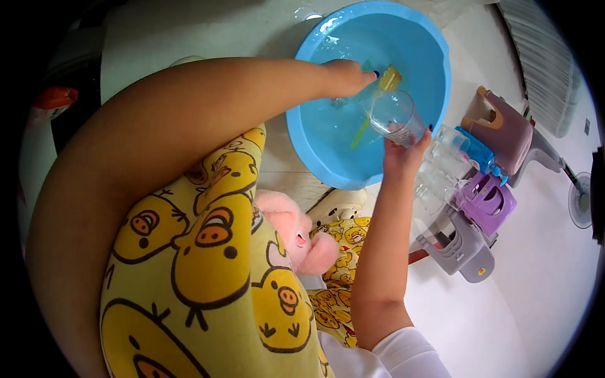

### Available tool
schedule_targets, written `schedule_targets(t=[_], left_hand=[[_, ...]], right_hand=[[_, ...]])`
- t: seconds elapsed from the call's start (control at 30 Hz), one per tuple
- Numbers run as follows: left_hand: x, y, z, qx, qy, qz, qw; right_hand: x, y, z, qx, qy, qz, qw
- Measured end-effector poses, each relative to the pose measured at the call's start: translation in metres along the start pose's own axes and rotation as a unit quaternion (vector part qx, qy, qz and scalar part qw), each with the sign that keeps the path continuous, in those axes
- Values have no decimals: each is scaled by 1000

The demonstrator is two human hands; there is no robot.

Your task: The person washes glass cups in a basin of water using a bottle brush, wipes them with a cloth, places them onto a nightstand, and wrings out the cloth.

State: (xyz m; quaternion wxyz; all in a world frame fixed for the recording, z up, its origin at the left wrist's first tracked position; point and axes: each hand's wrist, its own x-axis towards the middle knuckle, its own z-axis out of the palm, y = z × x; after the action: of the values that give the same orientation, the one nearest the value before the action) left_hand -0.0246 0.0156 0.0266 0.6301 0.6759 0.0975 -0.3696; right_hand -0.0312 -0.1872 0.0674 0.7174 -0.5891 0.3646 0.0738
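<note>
My right hand (406,153) grips a clear drinking glass (403,116) near its base and holds it tilted over a blue basin (302,142) of water. Close to the glass's other end is my left hand (346,80), thumb and fingers drawn together; what they hold, if anything, is hidden. Beside the left thumb shows a yellow sponge head (391,77). A thin yellow-green stick (359,133) lies in line with it, partly behind the glass, and looks like its handle. Small clear or greenish things, too blurred to name, lie in the water near my left fingers.
Several clear glasses (441,164) stand beside the basin on the right. Past them are a blue pump bottle (477,151), a purple stool (490,203), a grey stool (463,242) and a mauve-brown stool (507,132). A pink plush toy (296,233) rests by my lap.
</note>
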Motion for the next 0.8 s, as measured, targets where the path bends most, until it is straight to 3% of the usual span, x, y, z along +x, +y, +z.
schedule_targets(t=[0.13,0.2,0.27,0.33,0.4,0.8], left_hand=[[0,0,0,-38,3,-16,999],[-4,4,-2,-35,4,-13,999],[-6,5,-1,-31,5,-11,999],[-5,4,2,-77,26,-14,997],[-1,3,-1,-102,8,-39,994],[-18,10,-11,-340,-76,-58,936]], right_hand=[[-10,-30,3,-187,-16,-193,963],[-13,-41,8,-194,-27,-216,957],[-18,-49,17,-253,-44,-340,905],[-32,-51,31,-247,-55,-368,895],[-39,-50,36,-329,-113,-464,815],[-70,-18,64,-374,-209,-480,765]])
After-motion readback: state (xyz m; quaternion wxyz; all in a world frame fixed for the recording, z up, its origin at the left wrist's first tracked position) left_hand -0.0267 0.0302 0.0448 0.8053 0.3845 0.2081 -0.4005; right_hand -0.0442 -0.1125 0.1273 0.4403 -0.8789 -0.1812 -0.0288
